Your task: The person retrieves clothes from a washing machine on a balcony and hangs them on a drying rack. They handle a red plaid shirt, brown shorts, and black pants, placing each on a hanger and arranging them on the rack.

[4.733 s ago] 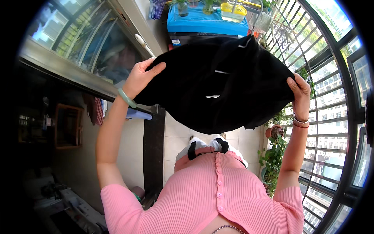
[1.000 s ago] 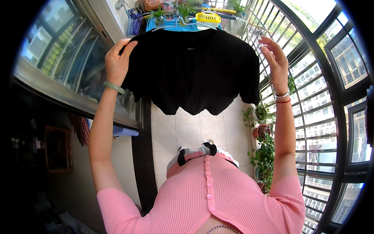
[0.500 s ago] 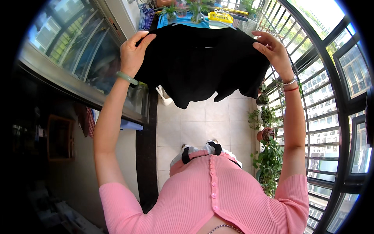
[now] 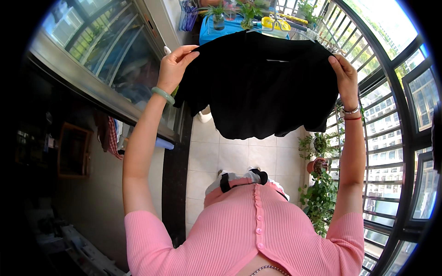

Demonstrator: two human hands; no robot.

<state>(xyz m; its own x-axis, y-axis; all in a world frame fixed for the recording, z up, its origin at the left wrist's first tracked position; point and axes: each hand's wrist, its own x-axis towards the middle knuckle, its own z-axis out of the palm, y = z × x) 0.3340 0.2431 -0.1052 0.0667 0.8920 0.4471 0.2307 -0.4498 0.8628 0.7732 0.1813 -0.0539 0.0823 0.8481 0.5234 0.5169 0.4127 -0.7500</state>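
Observation:
A black short-sleeved top hangs spread out in front of me at arm's length. My left hand pinches it at the left shoulder, thumb and fingers pressed together. At the opposite shoulder my right hand grips the cloth, its thumb lying over the front and the other fingers partly hidden. The lower hem hangs loose above the floor. A small pale strip, perhaps a label, shows near the neckline.
Behind the top stands a blue table with potted plants and a yellow basket. Purple hangers hang beside it. A sliding glass door is on the left; railings and plants line the right. The floor is tiled.
Both hands and the top have shifted right and slightly lower in view. The right fingers, spread before, have closed in on the shoulder, and the hem hangs more evenly.

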